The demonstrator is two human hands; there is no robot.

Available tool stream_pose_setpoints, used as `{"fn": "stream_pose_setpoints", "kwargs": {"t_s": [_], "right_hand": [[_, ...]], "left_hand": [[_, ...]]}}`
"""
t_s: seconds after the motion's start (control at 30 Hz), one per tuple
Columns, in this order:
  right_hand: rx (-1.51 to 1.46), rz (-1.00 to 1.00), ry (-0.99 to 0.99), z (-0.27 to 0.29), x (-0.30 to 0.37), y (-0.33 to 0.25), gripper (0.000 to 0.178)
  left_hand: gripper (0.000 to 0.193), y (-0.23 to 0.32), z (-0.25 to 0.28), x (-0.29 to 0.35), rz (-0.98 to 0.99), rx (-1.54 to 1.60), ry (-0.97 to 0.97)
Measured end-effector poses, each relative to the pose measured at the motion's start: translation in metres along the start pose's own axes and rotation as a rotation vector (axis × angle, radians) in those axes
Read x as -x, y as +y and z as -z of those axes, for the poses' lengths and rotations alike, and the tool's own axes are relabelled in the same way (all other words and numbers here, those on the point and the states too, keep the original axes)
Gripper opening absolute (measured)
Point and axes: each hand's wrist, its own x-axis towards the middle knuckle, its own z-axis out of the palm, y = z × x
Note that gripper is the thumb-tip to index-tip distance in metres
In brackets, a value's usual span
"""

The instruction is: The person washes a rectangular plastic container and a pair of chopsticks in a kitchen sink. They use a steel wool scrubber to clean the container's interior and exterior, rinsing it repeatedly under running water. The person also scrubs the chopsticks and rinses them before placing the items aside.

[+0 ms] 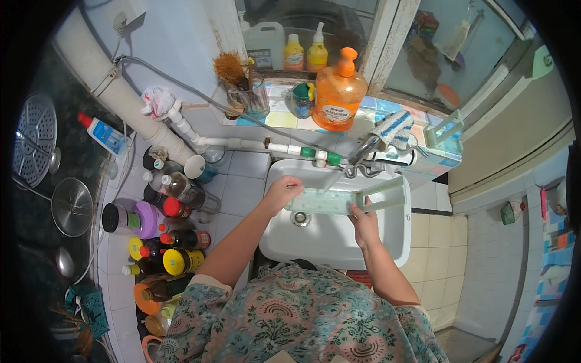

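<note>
Over the white sink (396, 242) I hold a pale green, see-through plastic rack (327, 202), long and shallow with an upright frame at its right end. My left hand (283, 193) has its fingers closed at the rack's left end. My right hand (364, 227) grips the lower edge near the right end, thumb on top. Behind the rack is the metal faucet (364, 150), with what looks like water falling from it onto the rack. A blue-and-white striped cloth (394, 130) hangs over the faucet. The drain (300, 218) shows below the rack.
A large orange pump bottle (339, 91) stands on the ledge behind the sink, beside a glass holding brushes (251, 100). Several sauce bottles (181, 239) crowd the left counter. A white pipe (242, 143) runs along the wall. Another pale green rack (445, 130) sits right of the faucet.
</note>
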Motion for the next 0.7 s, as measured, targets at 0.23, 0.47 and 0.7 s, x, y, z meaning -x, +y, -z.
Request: {"fn": "stream_pose_setpoints", "kwargs": {"t_s": [0.23, 0.47, 0.7], "right_hand": [[0.012, 0.017, 0.116, 0.037, 0.006, -0.018, 0.061], [0.11, -0.065, 0.071, 0.065, 0.005, -0.028, 0.059], [0.054, -0.062, 0.08, 0.079, 0.012, -0.031, 0.052]], "left_hand": [[0.031, 0.01, -0.042, -0.016, 0.174, 0.108, -0.129], [0.027, 0.003, -0.066, -0.036, 0.053, -0.176, -0.174], [0.037, 0.011, -0.09, -0.048, -0.072, -0.866, -0.049]]}}
